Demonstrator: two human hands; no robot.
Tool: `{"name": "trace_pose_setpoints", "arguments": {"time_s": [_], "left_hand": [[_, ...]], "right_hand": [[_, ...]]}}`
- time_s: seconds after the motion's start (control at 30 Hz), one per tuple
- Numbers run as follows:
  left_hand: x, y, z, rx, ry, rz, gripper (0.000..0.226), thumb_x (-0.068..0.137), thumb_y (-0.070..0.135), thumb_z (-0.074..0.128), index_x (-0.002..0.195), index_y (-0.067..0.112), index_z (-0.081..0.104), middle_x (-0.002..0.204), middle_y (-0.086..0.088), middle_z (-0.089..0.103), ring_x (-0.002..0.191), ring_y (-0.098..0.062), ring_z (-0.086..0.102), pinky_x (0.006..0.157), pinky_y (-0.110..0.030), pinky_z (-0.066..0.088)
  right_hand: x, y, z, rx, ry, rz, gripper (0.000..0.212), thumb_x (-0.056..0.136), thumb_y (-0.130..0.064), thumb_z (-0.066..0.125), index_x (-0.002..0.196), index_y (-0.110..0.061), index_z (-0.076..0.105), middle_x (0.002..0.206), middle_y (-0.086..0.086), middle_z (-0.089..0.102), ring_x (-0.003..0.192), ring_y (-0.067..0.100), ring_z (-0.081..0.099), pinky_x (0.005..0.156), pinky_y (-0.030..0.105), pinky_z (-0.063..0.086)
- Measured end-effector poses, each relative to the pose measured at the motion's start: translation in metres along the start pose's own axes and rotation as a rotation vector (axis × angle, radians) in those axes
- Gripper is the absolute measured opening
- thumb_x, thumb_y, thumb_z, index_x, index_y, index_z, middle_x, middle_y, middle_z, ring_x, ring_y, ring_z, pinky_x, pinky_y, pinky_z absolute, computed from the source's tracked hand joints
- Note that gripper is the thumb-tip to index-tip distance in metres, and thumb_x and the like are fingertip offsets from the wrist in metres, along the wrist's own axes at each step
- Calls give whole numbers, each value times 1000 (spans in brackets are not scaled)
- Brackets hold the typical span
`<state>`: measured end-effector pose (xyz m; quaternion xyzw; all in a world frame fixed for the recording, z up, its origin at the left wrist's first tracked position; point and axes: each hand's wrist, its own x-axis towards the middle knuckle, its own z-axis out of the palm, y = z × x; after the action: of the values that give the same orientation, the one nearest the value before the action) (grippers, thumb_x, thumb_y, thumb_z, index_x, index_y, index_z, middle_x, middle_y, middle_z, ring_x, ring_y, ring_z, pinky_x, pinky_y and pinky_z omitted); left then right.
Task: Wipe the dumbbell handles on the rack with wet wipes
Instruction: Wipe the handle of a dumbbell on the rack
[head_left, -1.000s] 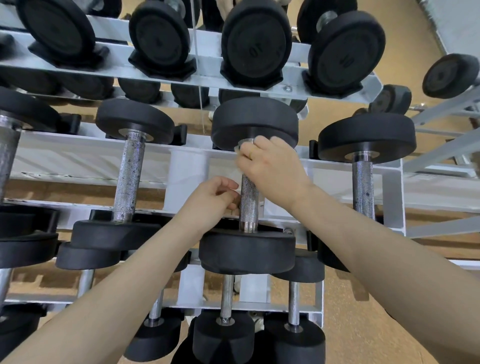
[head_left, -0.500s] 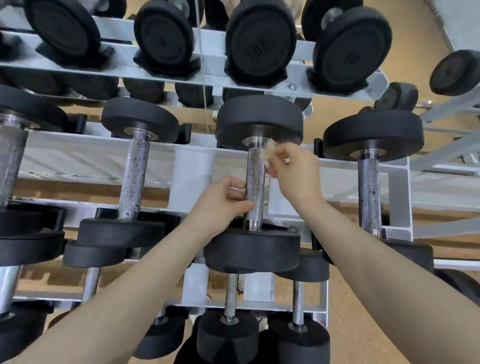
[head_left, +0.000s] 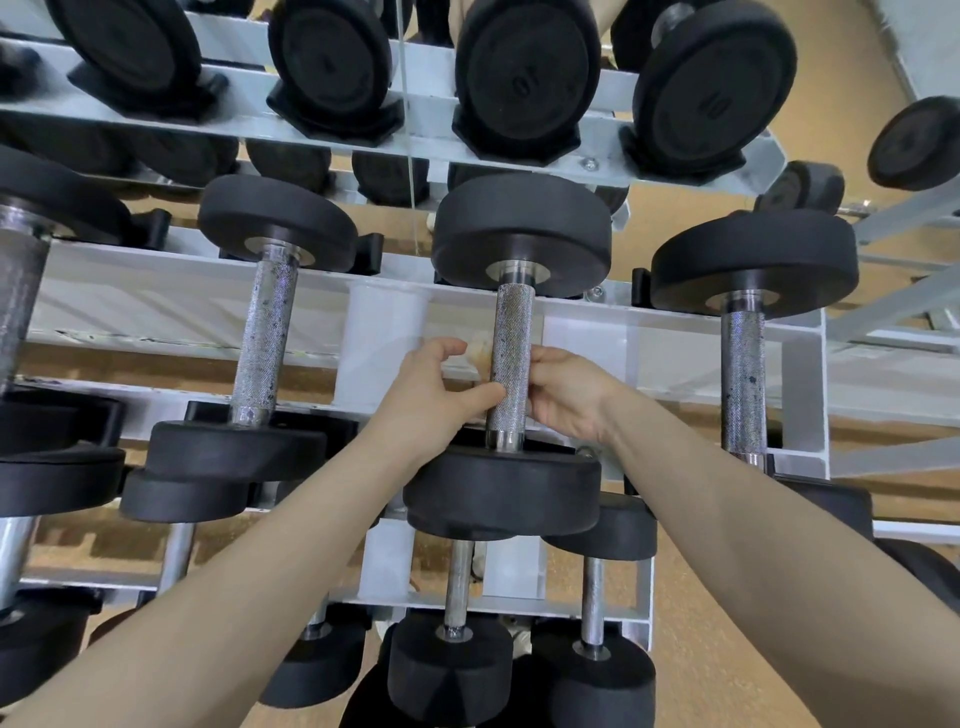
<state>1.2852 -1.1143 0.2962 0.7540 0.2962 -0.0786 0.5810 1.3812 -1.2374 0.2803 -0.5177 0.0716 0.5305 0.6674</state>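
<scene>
Both hands meet at the knurled metal handle (head_left: 511, 358) of the middle dumbbell (head_left: 519, 234) on the white rack (head_left: 800, 395). This dumbbell lies across the middle shelf, one black head toward the back and the other black head (head_left: 501, 491) toward the person. The left hand (head_left: 436, 389) comes from the left side; its thumb lies across the front of the handle low down, and its fingers curl above and behind, so it grasps the handle loosely. The right hand (head_left: 563, 392) is on the right side of the handle, with its fingers going behind the bar, so it also seems to grasp the handle, but the fingertips are hidden. A small crumpled wet wipe (head_left: 478, 353), pale and yellowish, shows just left of the handle, between the left fingers and the bar; it touches the handle, but I cannot tell which hand pinches it. To the left lies another dumbbell with a spotted handle (head_left: 262, 338), and to the right one more with a handle (head_left: 743, 374) that has dark marks. Above, the upper shelf carries more dumbbells, of which the round black ends (head_left: 524, 73) face the camera. Below, smaller dumbbells (head_left: 452, 660) rest on the lower shelf. The floor (head_left: 691, 675) under the rack is brownish.
</scene>
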Motion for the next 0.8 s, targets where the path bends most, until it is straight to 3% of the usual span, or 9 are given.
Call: {"name": "trace_pose_setpoints", "arguments": {"time_s": [0.1, 0.17, 0.2, 0.3, 0.37, 0.43, 0.57, 0.73, 0.8], "left_hand": [[-3, 3, 0, 3, 2, 32, 39, 86, 24, 64, 122, 17, 51, 115, 2, 57, 99, -8, 56, 90, -17, 44], [-6, 5, 0, -44, 1, 34, 25, 91, 18, 58, 115, 13, 56, 105, 2, 60, 86, -4, 56, 72, -3, 41], [-7, 5, 0, -67, 4, 26, 21, 92, 15, 56, 112, 12, 58, 105, 0, 61, 87, -6, 57, 72, -2, 41], [-9, 3, -1, -145, -15, -25, 17, 94, 10, 48, 107, 11, 60, 105, -5, 67, 94, -15, 62, 88, -19, 47], [-9, 1, -2, -158, -37, -51, 19, 95, 9, 45, 107, 10, 60, 101, -5, 69, 87, -13, 64, 78, -16, 49], [-10, 2, -3, -164, -47, -51, 21, 96, 8, 42, 108, 8, 59, 93, -4, 68, 78, -11, 63, 66, -10, 48], [-12, 1, -6, -184, -54, -50, 19, 97, 7, 41, 102, 9, 59, 85, 0, 66, 77, -12, 61, 69, -17, 46], [-14, 0, -5, -169, -67, -55, 21, 97, 7, 39, 93, 15, 58, 86, -1, 65, 80, -16, 60, 71, -19, 46], [-14, 3, -5, -162, -67, -49, 25, 97, 7, 38, 87, 19, 58, 87, -1, 65, 83, -17, 60, 75, -20, 45]], "right_hand": [[-6, 4, -1, -16, -19, 42, 30, 91, 16, 34, 100, 2, 60, 95, 10, 69, 75, 16, 69, 73, 24, 58], [-10, 1, -2, -64, -27, 81, 32, 90, 19, 33, 96, 2, 60, 85, 10, 71, 72, 16, 70, 71, 24, 58], [-13, 0, -2, -104, -22, 110, 35, 89, 20, 32, 95, 1, 60, 79, 8, 72, 70, 14, 70, 69, 23, 58], [-21, 4, -1, -261, -9, 181, 43, 85, 25, 30, 110, 7, 59, 92, 11, 72, 79, 12, 69, 78, 21, 55], [-25, 6, -2, -309, 0, 201, 45, 83, 26, 32, 116, 9, 57, 104, 14, 70, 84, 14, 68, 83, 20, 53], [-28, 1, -2, -348, 16, 223, 43, 84, 26, 33, 116, 10, 57, 97, 10, 71, 78, 12, 69, 77, 18, 54], [-34, -16, -7, -357, 87, 246, 34, 87, 22, 37, 111, 10, 59, 98, 13, 65, 81, 16, 65, 67, 17, 56], [-46, -34, -12, -136, 210, 55, 30, 88, 18, 38, 109, 10, 57, 97, 19, 64, 76, 19, 69, 67, 18, 57], [-45, -39, -3, -127, 264, -104, 23, 88, 16, 40, 97, 8, 58, 95, 21, 60, 78, 23, 66, 70, 24, 58]]}}
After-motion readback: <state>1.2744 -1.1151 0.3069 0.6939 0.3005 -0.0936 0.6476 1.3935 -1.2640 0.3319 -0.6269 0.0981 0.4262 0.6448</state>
